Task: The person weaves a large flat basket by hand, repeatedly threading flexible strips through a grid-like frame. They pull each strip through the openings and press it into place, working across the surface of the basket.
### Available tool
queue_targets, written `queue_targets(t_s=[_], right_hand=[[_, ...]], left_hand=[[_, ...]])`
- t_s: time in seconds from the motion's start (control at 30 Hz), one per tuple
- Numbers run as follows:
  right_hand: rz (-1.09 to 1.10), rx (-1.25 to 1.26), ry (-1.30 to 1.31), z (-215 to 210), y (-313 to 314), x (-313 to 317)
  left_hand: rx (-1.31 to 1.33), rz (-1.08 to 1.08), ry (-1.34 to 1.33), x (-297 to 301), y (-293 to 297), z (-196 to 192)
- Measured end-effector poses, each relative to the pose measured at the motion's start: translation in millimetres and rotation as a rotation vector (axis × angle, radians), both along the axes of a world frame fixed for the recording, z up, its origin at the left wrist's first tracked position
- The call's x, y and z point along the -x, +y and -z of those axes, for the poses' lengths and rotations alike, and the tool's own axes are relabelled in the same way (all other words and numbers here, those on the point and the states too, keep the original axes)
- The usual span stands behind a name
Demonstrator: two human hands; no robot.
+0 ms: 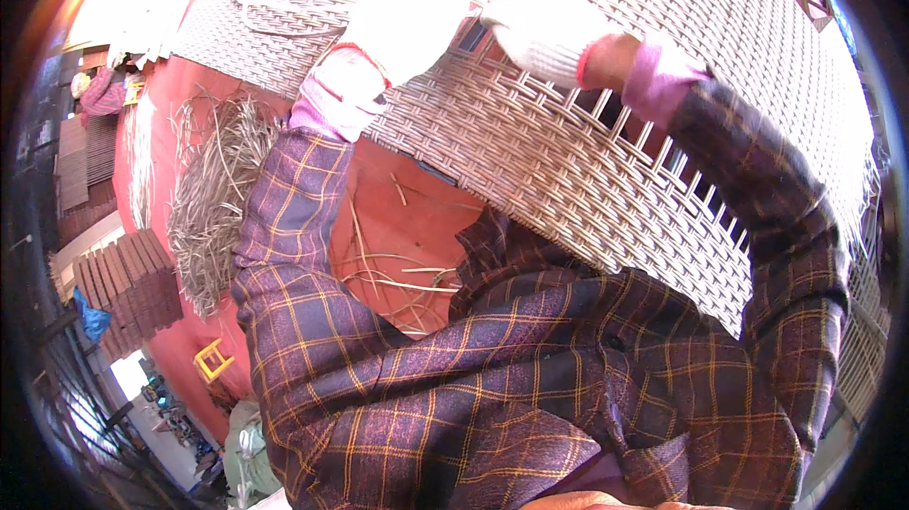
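Observation:
A large woven wicker panel (568,164) in grey-brown strands spreads before me, with a row of open slots crossed by bare strands. My left hand (407,22), in a white knitted glove with a red cuff edge, lies over the weave at the left end of that row. Glare washes out its fingers. A loose pale wicker strand (284,34) loops beside it over the panel. My right hand (542,29), gloved alike, is at the slots just right of the left hand. Its fingers are drawn together, pointing left; what they hold is hidden.
Below the panel lies a red surface (402,216) with cut strand scraps. A heap of loose wicker strands (222,197) sits to the left. Farther left are a stack of brown woven pieces (128,283), a small yellow frame (214,359) and a green sack (246,453).

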State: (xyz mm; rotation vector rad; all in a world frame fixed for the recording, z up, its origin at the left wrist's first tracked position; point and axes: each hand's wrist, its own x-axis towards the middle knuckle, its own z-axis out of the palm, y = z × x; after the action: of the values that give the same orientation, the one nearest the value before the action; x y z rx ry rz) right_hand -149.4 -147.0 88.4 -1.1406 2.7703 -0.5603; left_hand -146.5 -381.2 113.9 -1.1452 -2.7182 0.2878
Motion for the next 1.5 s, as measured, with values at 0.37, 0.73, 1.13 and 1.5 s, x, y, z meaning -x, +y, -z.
queue_targets(t_s=[0.37, 0.73, 1.13, 1.5], right_hand=[[0.008, 0.007, -0.353, 2.1, -4.6, 23.1], [0.385, 0.414, -1.115, -9.2, -5.2, 4.7], [0.471, 0.558, -1.149, -9.1, -8.2, -0.1], [0.409, 0.514, -1.163, -2.8, -9.9, 3.7]], left_hand=[[-0.249, 0.043, -0.266, 21.2, 14.5, 12.6], [-0.439, -0.046, -0.931, 41.4, -0.1, -3.0], [-0.067, 0.293, -0.088, 35.1, -2.8, -10.2], [-0.395, 0.090, -0.768, 31.6, -5.5, -11.5]])
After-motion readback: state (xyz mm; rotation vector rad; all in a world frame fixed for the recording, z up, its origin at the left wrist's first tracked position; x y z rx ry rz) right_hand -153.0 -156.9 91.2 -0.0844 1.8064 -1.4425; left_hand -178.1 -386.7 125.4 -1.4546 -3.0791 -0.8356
